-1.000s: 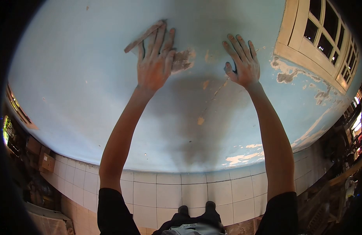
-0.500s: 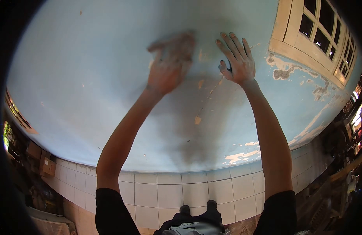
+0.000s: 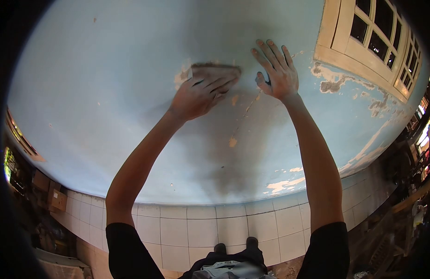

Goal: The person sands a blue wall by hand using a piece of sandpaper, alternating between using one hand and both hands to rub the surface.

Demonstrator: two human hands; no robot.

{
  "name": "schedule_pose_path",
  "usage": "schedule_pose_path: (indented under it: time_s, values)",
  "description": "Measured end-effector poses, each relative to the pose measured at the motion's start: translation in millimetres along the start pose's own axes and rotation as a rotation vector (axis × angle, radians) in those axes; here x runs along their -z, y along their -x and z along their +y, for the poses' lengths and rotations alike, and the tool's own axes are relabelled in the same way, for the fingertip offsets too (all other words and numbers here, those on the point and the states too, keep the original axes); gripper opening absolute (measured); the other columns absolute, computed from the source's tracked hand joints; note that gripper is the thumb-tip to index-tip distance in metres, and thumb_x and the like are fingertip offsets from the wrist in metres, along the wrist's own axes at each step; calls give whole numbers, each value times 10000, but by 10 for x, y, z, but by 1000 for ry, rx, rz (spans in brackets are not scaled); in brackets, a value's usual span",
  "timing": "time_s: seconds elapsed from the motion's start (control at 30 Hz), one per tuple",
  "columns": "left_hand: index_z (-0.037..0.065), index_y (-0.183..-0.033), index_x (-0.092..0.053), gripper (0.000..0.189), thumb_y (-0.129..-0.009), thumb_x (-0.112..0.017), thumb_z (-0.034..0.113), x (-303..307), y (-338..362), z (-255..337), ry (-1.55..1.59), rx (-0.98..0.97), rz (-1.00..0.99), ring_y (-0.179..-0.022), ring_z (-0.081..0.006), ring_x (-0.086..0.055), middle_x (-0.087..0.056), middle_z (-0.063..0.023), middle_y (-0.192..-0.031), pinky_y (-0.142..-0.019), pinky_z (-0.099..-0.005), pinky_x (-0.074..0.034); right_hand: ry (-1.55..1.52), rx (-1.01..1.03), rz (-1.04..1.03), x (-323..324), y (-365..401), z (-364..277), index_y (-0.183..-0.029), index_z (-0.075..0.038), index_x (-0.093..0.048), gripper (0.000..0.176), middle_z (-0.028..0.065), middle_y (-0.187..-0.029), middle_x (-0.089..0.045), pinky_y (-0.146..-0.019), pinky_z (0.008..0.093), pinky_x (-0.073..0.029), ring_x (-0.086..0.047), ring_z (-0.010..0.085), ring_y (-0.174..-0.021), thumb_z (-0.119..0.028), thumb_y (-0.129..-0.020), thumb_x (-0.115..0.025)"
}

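Against the light blue wall (image 3: 108,135), my left hand (image 3: 196,95) presses a flat, greyish-brown sheet or pad (image 3: 215,70), whose dark upper edge shows past the fingers. What the sheet is made of cannot be told. To its right, my right hand (image 3: 280,79) lies on the wall with fingers spread and nothing in it. Chipped paint patches (image 3: 234,99) and a thin crack run between and below the hands.
A cream window frame (image 3: 340,42) is at the upper right, with peeling paint (image 3: 333,83) beneath it. White tiles (image 3: 174,231) run along the bottom. A cardboard box (image 3: 58,199) stands at the lower left, and clutter lies at the lower right.
My left hand has moved down and turned, with the sheet now tilted to the right and less blurred. My right hand keeps its place on the wall; the view has shifted slightly.
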State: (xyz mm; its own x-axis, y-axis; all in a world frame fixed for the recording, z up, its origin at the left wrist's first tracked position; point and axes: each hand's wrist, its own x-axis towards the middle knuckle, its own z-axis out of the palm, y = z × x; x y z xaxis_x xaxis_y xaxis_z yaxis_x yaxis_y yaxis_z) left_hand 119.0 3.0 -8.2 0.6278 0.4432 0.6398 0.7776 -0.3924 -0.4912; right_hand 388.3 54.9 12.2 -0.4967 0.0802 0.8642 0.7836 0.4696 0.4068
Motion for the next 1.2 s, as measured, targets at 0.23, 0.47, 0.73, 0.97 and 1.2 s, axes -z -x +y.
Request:
schedule_pose_path:
  time_s: [0.23,0.47,0.73,0.97,1.2]
  values:
    - [105,-1452,-400,464,-1012,-323,229,371,-282,-757,-109,296,561,-1387,-300,-344,-391,-88,-1497,-1119,-575,-194,1,9,1,11,3,6,-1390,-294,-453,635,-71,-1500,-360,-1186,424,-228,-299,146,-1396,-262,-768,-579]
    - [138,-1506,-284,510,-1032,-205,309,297,-311,-866,-199,367,641,-1441,-283,-236,-286,-50,-1556,-1149,-571,-102,-7,-5,-12,20,7,-6,-1382,-299,-462,621,-68,-1499,-362,-1188,420,-224,-305,147,-1392,-258,-772,-569]
    - [132,-1472,-367,488,-1010,-336,285,235,-233,-727,-242,363,614,-1393,-227,-339,-380,-26,-1507,-1135,-528,-204,7,4,-6,16,6,2,-1397,-300,-444,627,-63,-1506,-354,-1188,423,-227,-296,151,-1401,-260,-780,-550]
    - [62,-1461,-368,503,-1009,-291,268,122,-68,-407,-161,295,457,-1400,-269,-314,-367,-75,-1509,-1126,-541,-188,15,9,11,12,5,-10,-1392,-289,-450,612,-54,-1503,-359,-1185,436,-228,-289,158,-1405,-255,-788,-545]
    - [60,-1453,-378,519,-989,-353,291,-14,66,-246,-132,265,315,-1390,-254,-321,-388,-66,-1494,-1097,-524,-247,18,9,0,21,3,-8,-1384,-281,-457,608,-51,-1513,-340,-1185,439,-220,-270,160,-1414,-240,-785,-558]
